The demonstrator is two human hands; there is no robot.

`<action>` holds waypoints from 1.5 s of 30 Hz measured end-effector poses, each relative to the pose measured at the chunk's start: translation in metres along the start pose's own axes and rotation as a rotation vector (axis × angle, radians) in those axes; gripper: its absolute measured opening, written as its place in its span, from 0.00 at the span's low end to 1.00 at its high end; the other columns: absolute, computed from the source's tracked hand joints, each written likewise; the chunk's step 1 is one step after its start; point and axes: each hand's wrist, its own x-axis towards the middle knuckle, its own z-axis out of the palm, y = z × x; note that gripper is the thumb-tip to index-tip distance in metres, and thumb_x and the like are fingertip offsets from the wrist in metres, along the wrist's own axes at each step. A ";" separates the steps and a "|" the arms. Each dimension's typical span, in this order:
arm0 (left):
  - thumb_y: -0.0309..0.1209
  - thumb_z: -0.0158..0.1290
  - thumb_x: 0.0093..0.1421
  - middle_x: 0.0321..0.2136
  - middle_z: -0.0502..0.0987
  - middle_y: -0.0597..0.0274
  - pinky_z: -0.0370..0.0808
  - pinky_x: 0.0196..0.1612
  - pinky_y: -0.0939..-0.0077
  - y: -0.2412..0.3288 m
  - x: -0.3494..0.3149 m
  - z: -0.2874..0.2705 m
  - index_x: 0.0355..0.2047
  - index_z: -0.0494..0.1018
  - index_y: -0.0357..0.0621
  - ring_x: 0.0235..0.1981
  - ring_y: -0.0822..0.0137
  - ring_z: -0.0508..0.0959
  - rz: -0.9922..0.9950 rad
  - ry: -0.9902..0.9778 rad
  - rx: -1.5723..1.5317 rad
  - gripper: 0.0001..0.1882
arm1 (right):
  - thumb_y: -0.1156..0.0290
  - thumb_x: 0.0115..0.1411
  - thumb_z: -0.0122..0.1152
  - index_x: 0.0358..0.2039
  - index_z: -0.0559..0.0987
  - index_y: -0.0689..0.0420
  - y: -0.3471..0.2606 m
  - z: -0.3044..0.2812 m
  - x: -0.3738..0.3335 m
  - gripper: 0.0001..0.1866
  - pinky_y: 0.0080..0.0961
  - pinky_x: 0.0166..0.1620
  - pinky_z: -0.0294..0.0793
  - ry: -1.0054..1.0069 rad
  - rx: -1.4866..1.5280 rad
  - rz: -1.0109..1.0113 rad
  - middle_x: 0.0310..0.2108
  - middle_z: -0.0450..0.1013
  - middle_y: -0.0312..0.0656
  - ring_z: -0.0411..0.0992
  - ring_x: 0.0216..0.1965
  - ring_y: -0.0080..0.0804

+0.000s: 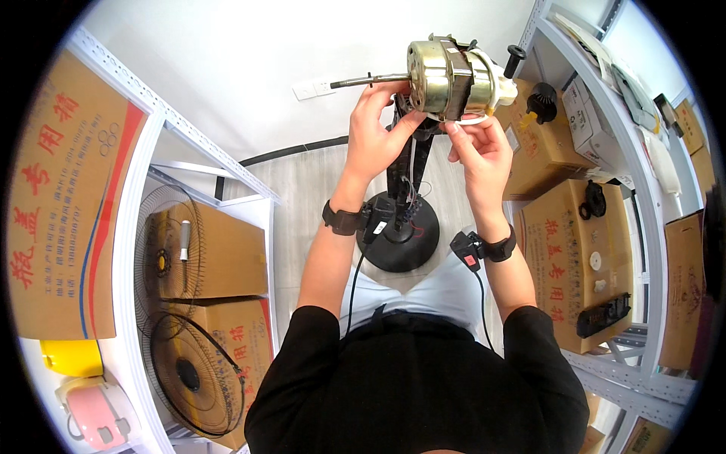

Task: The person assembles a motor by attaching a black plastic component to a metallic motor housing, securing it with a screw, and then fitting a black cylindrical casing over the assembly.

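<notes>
A brass-coloured fan motor point(446, 76) with a white rear part and a thin steel shaft pointing left sits atop a black fan stand point(404, 163). The stand rises from a round black base point(404, 242) on the floor. My left hand point(374, 132) grips the stand's neck just under the motor, fingers up by the shaft. My right hand point(480, 147) holds the underside of the motor at its white rear end. Loose wires hang along the stand. Both wrists wear black bands with small devices and cables.
Left shelf point(136, 250): cardboard boxes, two wire fan grilles point(189, 371), a yellow and a pink object at the bottom. Right shelf point(605, 121): more boxes with black fan knobs point(541, 102), small round parts and a black remote-like piece point(603, 314). White wall with a socket behind.
</notes>
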 end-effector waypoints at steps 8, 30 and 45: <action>0.34 0.67 0.49 0.42 0.79 0.57 0.71 0.52 0.65 -0.001 0.004 -0.013 0.54 0.69 0.40 0.46 0.60 0.77 0.049 -0.127 -0.073 0.33 | 0.78 0.57 0.66 0.31 0.75 0.62 0.007 0.005 -0.016 0.07 0.13 0.24 0.67 0.084 -0.196 -0.144 0.23 0.77 0.36 0.69 0.21 0.13; 0.29 0.64 0.50 0.44 0.78 0.57 0.70 0.53 0.68 -0.010 -0.003 -0.004 0.51 0.70 0.39 0.49 0.64 0.75 -0.048 -0.141 0.026 0.27 | 0.80 0.53 0.65 0.44 0.69 0.62 0.046 -0.006 -0.026 0.19 0.15 0.26 0.68 0.140 -0.258 -0.595 0.28 0.74 0.38 0.69 0.24 0.18; 0.30 0.65 0.46 0.47 0.76 0.49 0.71 0.52 0.63 -0.005 -0.016 -0.004 0.50 0.71 0.36 0.50 0.52 0.75 0.031 -0.083 -0.057 0.29 | 0.82 0.53 0.67 0.33 0.82 0.64 0.019 0.014 -0.040 0.06 0.16 0.23 0.66 0.120 -0.514 -0.500 0.26 0.77 0.40 0.71 0.20 0.21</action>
